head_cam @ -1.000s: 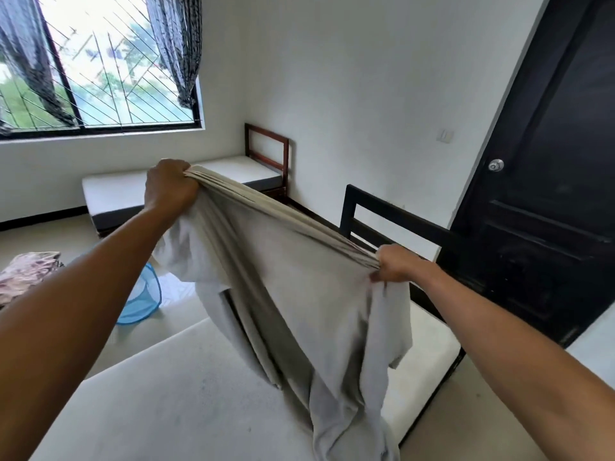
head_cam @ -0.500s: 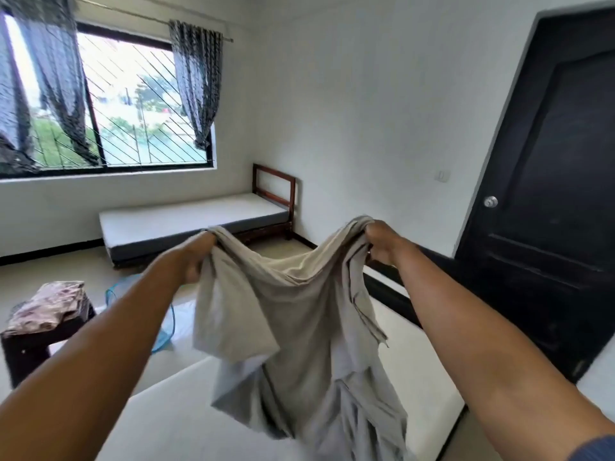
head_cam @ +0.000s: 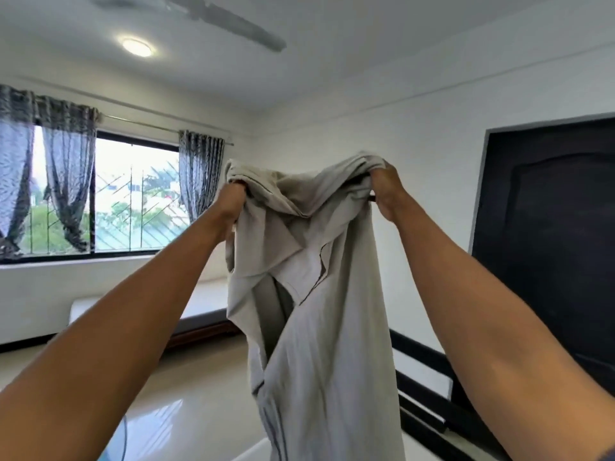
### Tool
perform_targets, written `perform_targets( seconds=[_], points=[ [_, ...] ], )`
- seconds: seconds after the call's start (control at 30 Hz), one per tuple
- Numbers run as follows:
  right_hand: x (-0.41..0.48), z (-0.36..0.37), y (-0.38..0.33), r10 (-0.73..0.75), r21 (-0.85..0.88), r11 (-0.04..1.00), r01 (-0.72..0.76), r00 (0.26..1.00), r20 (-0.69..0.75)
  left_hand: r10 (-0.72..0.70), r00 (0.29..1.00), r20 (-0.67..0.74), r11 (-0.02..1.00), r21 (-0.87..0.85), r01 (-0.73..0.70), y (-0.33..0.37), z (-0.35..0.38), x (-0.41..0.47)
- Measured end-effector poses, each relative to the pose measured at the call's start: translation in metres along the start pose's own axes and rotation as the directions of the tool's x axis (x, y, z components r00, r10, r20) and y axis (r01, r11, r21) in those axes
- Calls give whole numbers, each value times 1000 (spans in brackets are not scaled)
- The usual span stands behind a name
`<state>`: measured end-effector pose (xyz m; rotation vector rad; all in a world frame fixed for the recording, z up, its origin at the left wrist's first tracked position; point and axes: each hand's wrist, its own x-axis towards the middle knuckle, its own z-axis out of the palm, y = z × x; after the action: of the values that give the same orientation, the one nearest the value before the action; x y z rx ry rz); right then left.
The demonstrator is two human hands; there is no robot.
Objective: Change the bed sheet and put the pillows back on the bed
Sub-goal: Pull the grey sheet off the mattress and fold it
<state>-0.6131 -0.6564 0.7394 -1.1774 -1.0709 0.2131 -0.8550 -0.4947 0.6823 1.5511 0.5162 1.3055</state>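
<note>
A pale grey bed sheet (head_cam: pixel 326 327) hangs bunched in front of me, raised to about head height. My left hand (head_cam: pixel 231 202) grips its top edge on the left, and my right hand (head_cam: pixel 386 188) grips the top edge on the right. Both arms reach up and forward. The sheet drops in long folds past the bottom of the view. The dark bed frame (head_cam: pixel 429 384) shows low at the right, behind the sheet. No pillows are in view.
A second low bed with a bare mattress (head_cam: pixel 199 304) stands under the window (head_cam: pixel 133 201) at the far wall. A black door (head_cam: pixel 549 244) fills the right side. A glossy tiled floor (head_cam: pixel 186 387) lies between. A ceiling fan (head_cam: pixel 229 21) hangs above.
Both hands have lifted the sheet from chest height to head height and stayed close together. The view has tilted upward, so the mattress below has dropped out of sight.
</note>
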Motion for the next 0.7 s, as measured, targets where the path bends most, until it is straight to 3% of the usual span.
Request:
perform_targets(
  seconds=[0.07, 0.13, 0.2, 0.27, 0.33, 0.47, 0.57, 0.7],
  points=[
    [27, -10, 31, 15, -68, 998, -16, 1000, -12, -41, 999, -9, 997, 69, 41, -20, 15, 18],
    [47, -20, 76, 139, -147, 979, -142, 990, -30, -170, 985, -23, 978, 115, 172, -47, 30, 29],
    [59, -29, 125, 310, -257, 918, -303, 951, -13, -333, 942, -33, 942, 36, 334, -80, 40, 41],
    [78, -40, 171, 309, -403, 874, -272, 950, 30, -394, 918, -28, 919, -1, 395, -120, 54, 66],
    [107, -50, 198, 168, -516, 852, -86, 979, 114, -328, 940, -93, 940, 61, 335, -154, 69, 111],
    [150, -61, 189, -80, -436, 882, 179, 969, 235, -54, 992, -111, 939, 332, 88, -218, 68, 260],
    [178, -74, 166, -167, -432, 870, 237, 967, 195, 48, 992, -117, 915, 402, 3, -204, 64, 342],
    [205, -101, 161, -161, -453, 872, 186, 982, 95, 212, 967, -144, 923, 354, -149, -123, 64, 357]
  ],
)
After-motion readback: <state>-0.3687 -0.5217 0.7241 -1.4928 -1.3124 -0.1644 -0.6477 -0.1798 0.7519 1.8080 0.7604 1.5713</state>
